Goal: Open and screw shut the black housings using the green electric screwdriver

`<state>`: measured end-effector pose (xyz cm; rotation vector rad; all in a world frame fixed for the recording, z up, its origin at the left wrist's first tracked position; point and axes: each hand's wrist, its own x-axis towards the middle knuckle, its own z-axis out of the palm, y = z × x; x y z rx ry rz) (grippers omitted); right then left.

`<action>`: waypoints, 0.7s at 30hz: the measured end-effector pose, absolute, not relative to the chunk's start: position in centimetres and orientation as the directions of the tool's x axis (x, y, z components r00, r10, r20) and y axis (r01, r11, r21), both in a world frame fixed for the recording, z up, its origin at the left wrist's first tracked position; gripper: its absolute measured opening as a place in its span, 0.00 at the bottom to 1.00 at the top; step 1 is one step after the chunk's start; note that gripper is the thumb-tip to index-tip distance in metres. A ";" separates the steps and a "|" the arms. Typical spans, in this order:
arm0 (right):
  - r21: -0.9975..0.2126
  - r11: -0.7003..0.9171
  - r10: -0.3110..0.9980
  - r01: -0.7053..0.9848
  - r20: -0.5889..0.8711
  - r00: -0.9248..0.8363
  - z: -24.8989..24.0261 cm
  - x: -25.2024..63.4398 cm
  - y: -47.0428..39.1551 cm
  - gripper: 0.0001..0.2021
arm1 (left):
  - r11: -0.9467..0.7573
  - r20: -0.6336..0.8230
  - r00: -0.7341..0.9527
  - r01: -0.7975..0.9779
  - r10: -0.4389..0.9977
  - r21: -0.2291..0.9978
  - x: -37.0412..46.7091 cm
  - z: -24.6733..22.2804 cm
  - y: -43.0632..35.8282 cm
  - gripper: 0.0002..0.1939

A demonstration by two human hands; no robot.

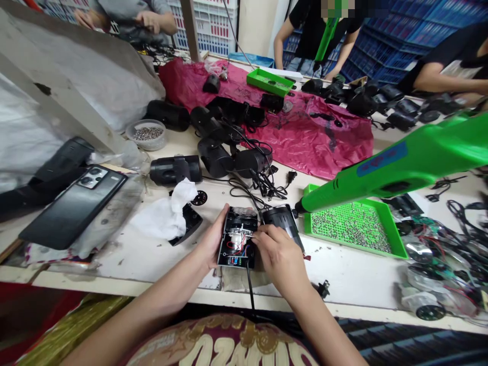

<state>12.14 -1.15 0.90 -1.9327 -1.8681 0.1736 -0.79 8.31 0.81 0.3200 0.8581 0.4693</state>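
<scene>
At the near edge of the table point(141, 264), an open black housing point(237, 244).
Its long axis points away from that edge; the left hand point(213, 245) grips its left side, the right hand point(279, 250) sits over its right side, fingertips pinched, on what I cannot tell.

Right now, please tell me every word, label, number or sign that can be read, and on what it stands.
Shirt: large letters, a "Z" among them; cut off, whole word unreadable.
Blue label on the green tool: red marks, too blurred.
White crate: dark letters, too small.
Black disc: ring of marks, too small.
</scene>
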 end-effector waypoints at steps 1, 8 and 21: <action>-0.389 0.008 0.974 0.921 0.211 0.081 0.9 12.1 -1.1 0.11 | 0.849 -0.637 0.569 -0.268 0.520 0.455 -0.5 0.7 8.6 0.18; -0.355 0.010 0.974 0.935 0.216 0.072 1.5 12.3 -1.0 0.10 | 0.738 -0.512 0.576 -0.264 0.637 0.621 -0.2 -0.3 9.2 0.26; -0.177 0.075 0.987 0.981 0.152 -0.048 3.2 13.2 -1.0 0.06 | -0.098 -0.031 0.651 0.161 0.758 0.982 -5.2 -1.0 6.1 0.40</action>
